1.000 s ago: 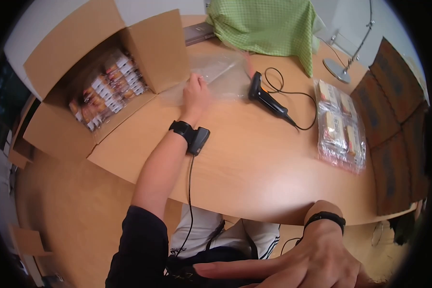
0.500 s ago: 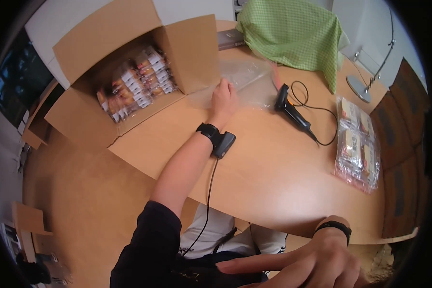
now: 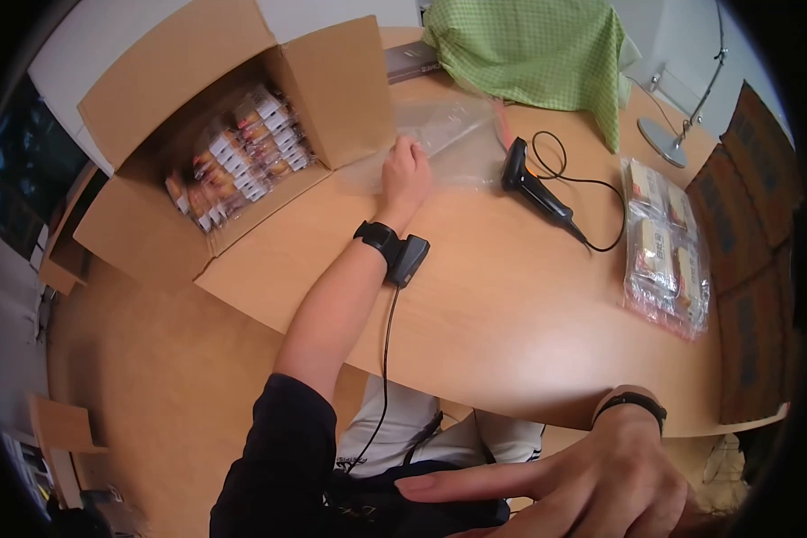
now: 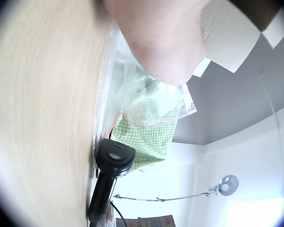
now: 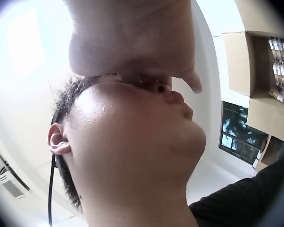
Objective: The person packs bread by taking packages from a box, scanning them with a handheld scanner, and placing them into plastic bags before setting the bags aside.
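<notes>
My left hand (image 3: pixel 406 179) has its fingers curled at the near edge of a clear plastic bag (image 3: pixel 457 152) lying on the table. In the left wrist view the bag's film (image 4: pixel 154 101) rises beside that hand, and the fingertips are hidden. A black barcode scanner (image 3: pixel 538 193) lies to the right of the bag. My right hand (image 3: pixel 614 475) is raised close to the head camera, thumb stretched out to the left. The right wrist view shows this hand (image 5: pixel 132 42) up against the person's face, holding no object.
On the left an open cardboard box (image 3: pixel 341 99) lies on its side with wrapped baked goods (image 3: pixel 242 157) inside. A clear bag of several packets (image 3: pixel 663 251) lies at right, beside brown cardboard (image 3: pixel 749 269). Behind are a green checked cloth (image 3: pixel 529 54) and a lamp (image 3: pixel 662 143).
The head view swung left, then slightly back. My left hand stays at the bag's edge, and my right hand stays raised near the face.
</notes>
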A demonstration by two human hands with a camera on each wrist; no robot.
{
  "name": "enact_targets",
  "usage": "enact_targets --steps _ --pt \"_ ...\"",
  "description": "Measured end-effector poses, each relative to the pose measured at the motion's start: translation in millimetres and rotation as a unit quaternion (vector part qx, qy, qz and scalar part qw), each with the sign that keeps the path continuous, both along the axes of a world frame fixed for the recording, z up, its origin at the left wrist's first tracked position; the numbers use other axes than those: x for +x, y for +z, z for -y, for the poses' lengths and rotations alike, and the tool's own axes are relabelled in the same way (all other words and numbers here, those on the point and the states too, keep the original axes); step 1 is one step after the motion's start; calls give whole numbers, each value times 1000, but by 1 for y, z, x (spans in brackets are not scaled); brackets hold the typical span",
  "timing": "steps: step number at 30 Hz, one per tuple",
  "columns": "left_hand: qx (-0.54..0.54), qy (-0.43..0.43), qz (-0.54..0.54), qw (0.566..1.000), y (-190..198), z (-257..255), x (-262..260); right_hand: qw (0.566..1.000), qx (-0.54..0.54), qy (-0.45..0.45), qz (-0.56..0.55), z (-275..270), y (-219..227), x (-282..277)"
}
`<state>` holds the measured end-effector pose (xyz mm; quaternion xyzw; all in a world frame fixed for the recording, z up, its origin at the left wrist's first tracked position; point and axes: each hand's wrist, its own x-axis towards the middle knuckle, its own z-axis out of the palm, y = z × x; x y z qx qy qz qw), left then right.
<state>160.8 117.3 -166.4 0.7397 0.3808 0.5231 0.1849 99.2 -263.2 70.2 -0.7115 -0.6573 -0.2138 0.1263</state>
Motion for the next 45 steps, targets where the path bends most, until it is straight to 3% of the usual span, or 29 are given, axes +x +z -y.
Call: enact_targets --steps 6,12,17,20,21,23,24,26,27,29,30,32,33,34,35,36,38,39,40,42,43,45 --pt "-9 2 -7 1000 1 4 1 951 6 184 -248 -34 -11 28" --pt "-28 -23 4 999 -6 3 6 814 36 363 -452 -33 -36 50" --pt "1 19 -20 1000 2 1 -2 599 39 580 -551 -18 -51 47" --pt "21 -29 17 999 3 1 -2 455 38 662 -594 -14 -58 47" --pt "15 -34 16 999 3 2 -2 455 35 666 -591 -18 -61 52" --pt "13 -35 21 999 4 3 -2 298 -157 736 -587 -24 -66 65" --pt "13 -36 24 999 4 4 -2 297 -162 739 -583 -26 -63 71" --pt "18 -30 26 999 4 5 -3 341 -230 755 -510 -30 -60 79" --pt "12 -34 25 999 4 5 -2 338 -233 759 -505 -25 -63 77" --pt "11 -32 25 999 3 6 -3 94 -334 563 -750 -2 -78 68" --pt "11 -36 24 999 3 6 -3 93 -339 566 -746 4 -84 68" --pt "16 -37 27 999 4 6 -5 4 -300 593 -748 9 -88 72" --pt "23 -40 25 999 3 7 -4 6 -305 593 -745 0 -79 88" --pt "31 -43 24 998 3 7 -4 211 -322 712 -586 -22 -53 105" --pt "34 -43 30 998 5 7 -4 398 -314 774 -380 -35 -33 117" --pt "34 -44 35 998 5 9 -4 401 -318 771 -378 -33 -23 121" --pt "33 -52 43 997 4 15 -4 480 -291 742 -366 -29 -5 121" --pt "42 -77 49 995 5 15 -5 486 -176 784 -343 -35 2 115" --pt "51 -103 55 992 8 15 -7 552 -124 717 -407 -14 -2 112" --pt "57 -126 42 990 10 18 -12 619 -113 696 -346 -18 -4 129" --pt "57 -145 25 987 10 19 -15 625 -106 694 -342 -19 -2 134" --pt "32 -196 16 980 22 33 -29 785 -95 568 -227 -19 -1 142"
